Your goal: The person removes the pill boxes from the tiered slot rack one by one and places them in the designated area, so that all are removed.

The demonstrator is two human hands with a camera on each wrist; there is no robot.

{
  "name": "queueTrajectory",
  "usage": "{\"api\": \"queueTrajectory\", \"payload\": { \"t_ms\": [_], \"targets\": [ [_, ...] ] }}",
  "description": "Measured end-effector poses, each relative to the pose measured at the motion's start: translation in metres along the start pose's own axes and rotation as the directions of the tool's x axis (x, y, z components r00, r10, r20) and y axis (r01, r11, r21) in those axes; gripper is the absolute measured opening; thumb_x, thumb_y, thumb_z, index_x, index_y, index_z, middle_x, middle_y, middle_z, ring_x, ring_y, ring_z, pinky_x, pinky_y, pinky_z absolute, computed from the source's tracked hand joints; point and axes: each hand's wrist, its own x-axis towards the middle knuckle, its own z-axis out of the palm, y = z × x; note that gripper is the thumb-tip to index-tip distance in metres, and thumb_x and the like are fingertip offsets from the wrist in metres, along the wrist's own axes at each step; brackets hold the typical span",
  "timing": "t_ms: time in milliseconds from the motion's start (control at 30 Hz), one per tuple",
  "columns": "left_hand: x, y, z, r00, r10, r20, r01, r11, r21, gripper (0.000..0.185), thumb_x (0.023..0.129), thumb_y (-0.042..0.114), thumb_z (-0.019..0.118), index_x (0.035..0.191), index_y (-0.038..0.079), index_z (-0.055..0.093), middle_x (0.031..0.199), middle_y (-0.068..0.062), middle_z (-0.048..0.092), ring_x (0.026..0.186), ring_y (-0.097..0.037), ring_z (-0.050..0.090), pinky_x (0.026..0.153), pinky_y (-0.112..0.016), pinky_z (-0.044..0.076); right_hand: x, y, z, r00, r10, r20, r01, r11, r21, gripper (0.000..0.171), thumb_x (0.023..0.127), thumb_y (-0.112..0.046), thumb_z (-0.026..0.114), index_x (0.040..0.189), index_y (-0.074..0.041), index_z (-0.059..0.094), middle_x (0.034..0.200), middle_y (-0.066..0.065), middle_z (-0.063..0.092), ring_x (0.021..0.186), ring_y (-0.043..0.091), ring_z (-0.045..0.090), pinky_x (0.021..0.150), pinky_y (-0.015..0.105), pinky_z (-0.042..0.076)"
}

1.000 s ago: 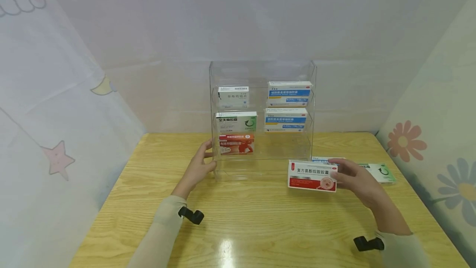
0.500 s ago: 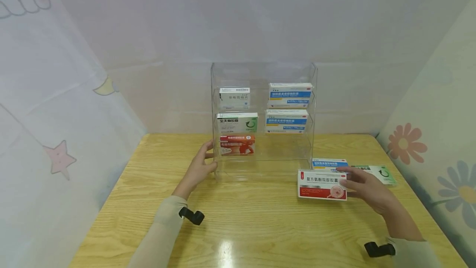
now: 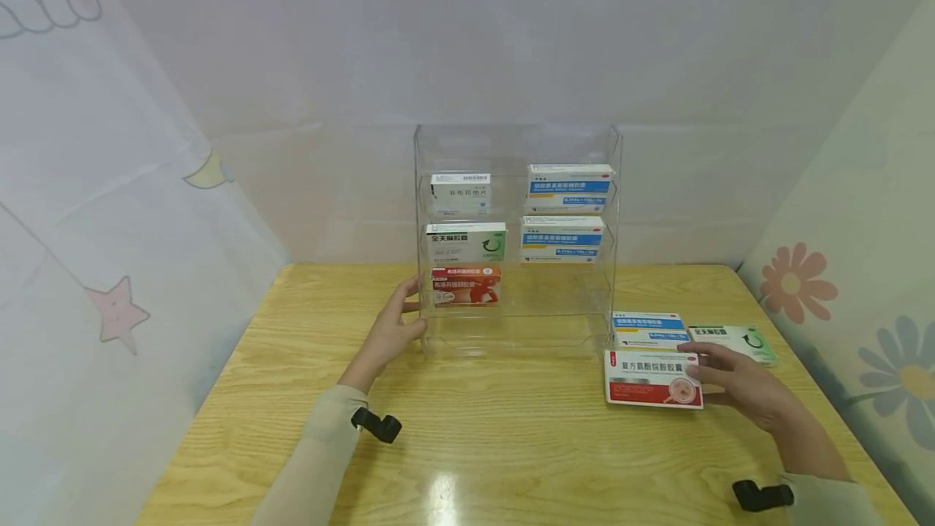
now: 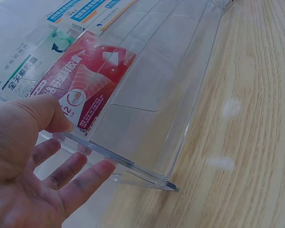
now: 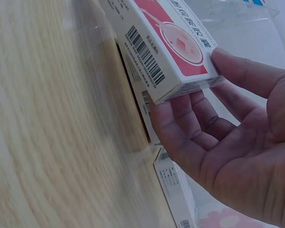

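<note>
Near right of the wooden table, the right hand pinches a red-and-white medicine box by its right end, thumb on top and fingers under. Just behind sit a blue-striped box and a green box. Further left, the left hand has relaxed fingers on the clear acrylic shelf at its bottom left corner, thumb in front. Five boxes sit inside.
</note>
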Motion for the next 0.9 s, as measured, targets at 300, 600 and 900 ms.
{"api": "queueTrajectory", "payload": {
  "t_ms": [300,600,900],
  "targets": [
    [0.002,-0.004,0.001,1.0,-0.015,-0.003,0.015,1.0,-0.006,0.08,0.095,0.002,0.059,0.162,0.024,0.021,0.163,-0.008,0.029,0.138,-0.038,0.041,0.094,-0.048,0.055,0.0,0.018,-0.017,0.997,0.057,0.055,-0.061,0.996,0.07,0.068,0.104,-0.026,0.058,0.157,0.002,0.025,0.135,0.012,0.054,0.111,0.022,0.063,0.091,0.044,0.057],
    [0.001,-0.004,0.001,1.0,-0.015,-0.013,0.015,1.0,0.004,0.08,0.094,0.001,0.059,0.161,0.026,0.023,0.162,-0.006,0.031,0.136,-0.037,0.043,0.093,-0.046,0.056,-0.002,0.024,-0.025,0.991,0.096,0.089,-0.104,0.991,0.083,0.073,0.105,-0.027,0.055,0.156,0.009,0.017,0.124,0.006,0.063,0.107,0.02,0.066,0.088,0.042,0.058],
    [0.001,-0.003,0.0,1.0,-0.011,0.001,0.011,1.0,-0.005,0.08,0.095,0.003,0.059,0.162,0.025,0.021,0.163,-0.008,0.028,0.138,-0.038,0.041,0.092,-0.046,0.055,-0.001,0.024,-0.025,0.985,0.169,0.031,-0.17,0.985,0.033,0.081,0.105,-0.031,0.055,0.154,0.015,0.01,0.121,0.01,0.067,0.102,0.02,0.067,0.084,0.039,0.059]
  ]
}}
